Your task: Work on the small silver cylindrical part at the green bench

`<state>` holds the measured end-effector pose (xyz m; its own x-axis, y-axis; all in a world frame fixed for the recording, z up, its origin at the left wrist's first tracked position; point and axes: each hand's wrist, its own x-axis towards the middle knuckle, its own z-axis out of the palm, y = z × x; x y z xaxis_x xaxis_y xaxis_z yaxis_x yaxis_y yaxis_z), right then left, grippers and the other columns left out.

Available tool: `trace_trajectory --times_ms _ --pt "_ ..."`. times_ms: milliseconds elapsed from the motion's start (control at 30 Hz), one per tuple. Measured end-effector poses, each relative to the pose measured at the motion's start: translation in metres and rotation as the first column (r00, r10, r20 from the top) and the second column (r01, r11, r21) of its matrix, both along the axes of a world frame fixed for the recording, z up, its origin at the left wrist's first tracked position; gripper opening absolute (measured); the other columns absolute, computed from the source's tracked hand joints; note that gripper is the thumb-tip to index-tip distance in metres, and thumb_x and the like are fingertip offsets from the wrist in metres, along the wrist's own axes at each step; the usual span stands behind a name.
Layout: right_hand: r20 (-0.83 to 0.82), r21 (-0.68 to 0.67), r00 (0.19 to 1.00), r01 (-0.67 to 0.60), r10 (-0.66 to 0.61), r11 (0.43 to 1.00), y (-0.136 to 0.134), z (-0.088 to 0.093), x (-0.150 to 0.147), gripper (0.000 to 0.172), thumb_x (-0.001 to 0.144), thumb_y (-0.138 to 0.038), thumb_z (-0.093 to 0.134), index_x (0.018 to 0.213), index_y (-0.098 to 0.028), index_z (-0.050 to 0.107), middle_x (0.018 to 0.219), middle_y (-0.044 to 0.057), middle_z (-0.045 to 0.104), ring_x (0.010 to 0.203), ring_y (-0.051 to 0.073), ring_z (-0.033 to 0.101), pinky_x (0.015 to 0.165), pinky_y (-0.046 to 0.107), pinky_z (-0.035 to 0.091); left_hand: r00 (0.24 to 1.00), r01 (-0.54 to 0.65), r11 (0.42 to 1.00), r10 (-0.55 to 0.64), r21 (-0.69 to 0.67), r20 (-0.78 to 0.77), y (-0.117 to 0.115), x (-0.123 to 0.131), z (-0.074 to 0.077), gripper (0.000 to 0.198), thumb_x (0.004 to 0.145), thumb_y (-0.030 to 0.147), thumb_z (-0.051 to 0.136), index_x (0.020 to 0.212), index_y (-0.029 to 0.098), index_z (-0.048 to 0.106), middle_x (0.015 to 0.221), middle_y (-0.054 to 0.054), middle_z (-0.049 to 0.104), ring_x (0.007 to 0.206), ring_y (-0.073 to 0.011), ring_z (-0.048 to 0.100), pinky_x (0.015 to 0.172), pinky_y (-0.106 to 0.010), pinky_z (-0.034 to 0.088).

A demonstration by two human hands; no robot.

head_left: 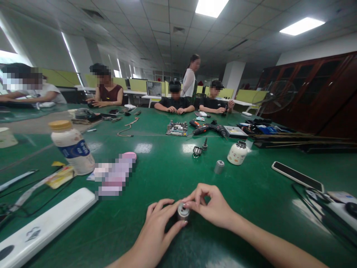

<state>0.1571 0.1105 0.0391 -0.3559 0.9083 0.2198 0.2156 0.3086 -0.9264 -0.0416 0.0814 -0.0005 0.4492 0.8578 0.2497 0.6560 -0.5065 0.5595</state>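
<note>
A small silvery metal cylinder [183, 213] stands upright on the green table near its front, with small dark holes in its top face. My left hand [156, 227] is closed around its side, thumb in front and fingers behind. Above its top rim, my right hand [214, 209] is pinched, thumb and fingertips at the edge; whatever lies between them is too small to make out. Farther off stands a second metal cylinder [219, 167]. Beyond it are a metal lid with a ring [197, 150] and a dark ridged part [205, 144].
A white power strip [47, 229] and a bottle [73, 149] are at left. To the right sit a white jar [237, 152] and a phone [298, 176]. A circuit board [177, 128] and power drills [209, 127] lie farther back, where several people sit.
</note>
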Motion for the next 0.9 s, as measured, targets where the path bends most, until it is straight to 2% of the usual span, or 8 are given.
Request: trace_trajectory --times_ms 67,133,267,367,500,633,700,900 --pt "-0.060 -0.043 0.998 -0.020 0.017 0.999 0.008 0.005 0.008 0.042 0.073 -0.046 0.073 0.060 -0.019 0.044 0.080 0.010 0.074 0.073 0.019 0.069 0.055 0.025 0.045 1.000 -0.007 1.000 0.007 -0.007 0.004 0.000 0.000 0.000 0.042 0.088 0.030 0.061 0.129 0.036 0.054 0.120 -0.002 0.064 0.114 -0.0263 0.052 0.094 -0.043 0.041" --pt "-0.042 -0.116 0.995 -0.095 0.091 0.989 0.017 0.005 0.019 0.045 0.067 -0.046 0.078 0.060 -0.019 0.043 0.075 0.009 0.074 0.072 0.020 0.070 0.055 0.024 0.045 1.000 -0.013 1.000 0.013 -0.010 0.005 -0.001 0.000 0.000 0.042 0.088 0.030 0.061 0.129 0.035 0.054 0.121 -0.002 0.064 0.114 -0.0262 0.051 0.095 -0.043 0.041" --pt "0.050 -0.357 0.934 -0.315 0.355 0.879 0.034 -0.009 0.042 0.043 0.057 -0.042 0.084 0.064 -0.015 0.050 0.068 0.006 0.071 0.080 0.023 0.072 0.059 0.024 0.049 0.999 -0.033 0.999 0.033 -0.023 0.006 -0.001 0.001 0.000 0.042 0.088 0.031 0.060 0.129 0.037 0.054 0.121 -0.001 0.063 0.114 -0.0258 0.051 0.095 -0.043 0.041" --pt "0.047 -0.421 0.918 -0.339 0.394 0.841 0.040 -0.021 0.051 0.044 0.054 -0.039 0.086 0.063 -0.015 0.050 0.068 0.005 0.070 0.085 0.024 0.072 0.065 0.025 0.051 0.999 -0.035 0.999 0.035 -0.029 0.004 -0.001 0.001 0.001 0.042 0.088 0.032 0.060 0.129 0.037 0.054 0.122 -0.001 0.063 0.114 -0.0258 0.051 0.096 -0.044 0.041" --pt "0.014 -0.385 0.937 -0.317 0.349 0.867 0.039 -0.020 0.047 0.044 0.057 -0.038 0.085 0.061 -0.015 0.047 0.064 0.004 0.068 0.085 0.025 0.072 0.062 0.024 0.050 1.000 -0.024 0.999 0.024 -0.026 -0.001 -0.001 0.001 0.001 0.042 0.089 0.032 0.060 0.130 0.037 0.054 0.121 -0.001 0.064 0.114 -0.0257 0.051 0.095 -0.044 0.041" --pt "-0.071 -0.207 0.991 -0.128 0.116 0.970 0.027 -0.003 0.028 0.046 0.063 -0.043 0.081 0.061 -0.018 0.043 0.072 0.008 0.073 0.081 0.022 0.071 0.062 0.027 0.049 1.000 -0.019 1.000 0.019 0.001 0.007 -0.001 0.001 0.000 0.042 0.089 0.030 0.060 0.130 0.035 0.054 0.119 -0.003 0.065 0.113 -0.0263 0.052 0.094 -0.043 0.041" --pt "-0.105 -0.129 0.993 -0.059 0.046 0.990 0.017 0.005 0.016 0.045 0.068 -0.045 0.078 0.060 -0.019 0.043 0.079 0.010 0.074 0.078 0.020 0.071 0.063 0.028 0.049 1.000 -0.011 1.000 0.011 0.006 0.004 -0.001 0.001 -0.001 0.042 0.088 0.030 0.060 0.129 0.034 0.055 0.119 -0.004 0.065 0.112 -0.0264 0.052 0.094 -0.043 0.041" --pt "0.018 -0.032 0.999 -0.037 0.038 0.999 -0.005 0.009 -0.003 0.038 0.076 -0.042 0.071 0.056 -0.019 0.048 0.084 0.009 0.076 0.065 0.016 0.065 0.050 0.025 0.039 1.000 0.003 1.000 -0.003 0.027 -0.003 0.000 0.001 0.001 0.047 0.088 0.029 0.061 0.133 0.037 0.050 0.121 -0.002 0.064 0.112 -0.0252 0.053 0.093 -0.042 0.042"
